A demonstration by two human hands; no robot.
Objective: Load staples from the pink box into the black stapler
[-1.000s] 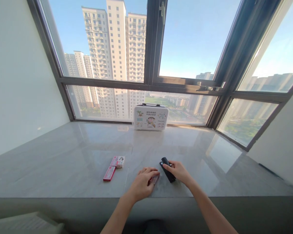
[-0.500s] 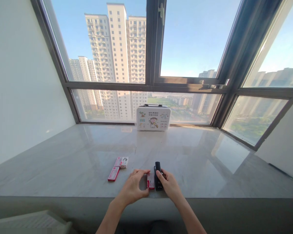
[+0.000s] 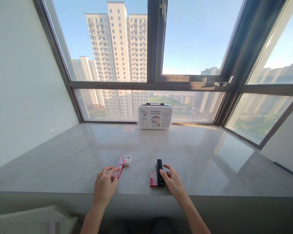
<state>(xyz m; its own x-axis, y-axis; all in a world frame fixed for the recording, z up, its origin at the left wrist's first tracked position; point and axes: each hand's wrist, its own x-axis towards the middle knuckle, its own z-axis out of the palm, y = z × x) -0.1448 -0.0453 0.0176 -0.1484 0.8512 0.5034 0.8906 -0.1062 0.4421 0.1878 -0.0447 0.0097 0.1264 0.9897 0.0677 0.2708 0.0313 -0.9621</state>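
Sill (image 3: 63,162): open left grip (image 3: 104,187) touches red box (image 3: 117,171); right grip (image 3: 173,182), stapler (image 3: 160,168).

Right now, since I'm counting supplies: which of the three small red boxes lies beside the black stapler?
The red box by the right hand, flat along the stapler's left side; the other two lie farther left, near the left hand.

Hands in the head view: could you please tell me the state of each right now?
Left hand: fingertips at the flat red box; grip cannot be told.
Right hand: open, thumb against the black stapler.
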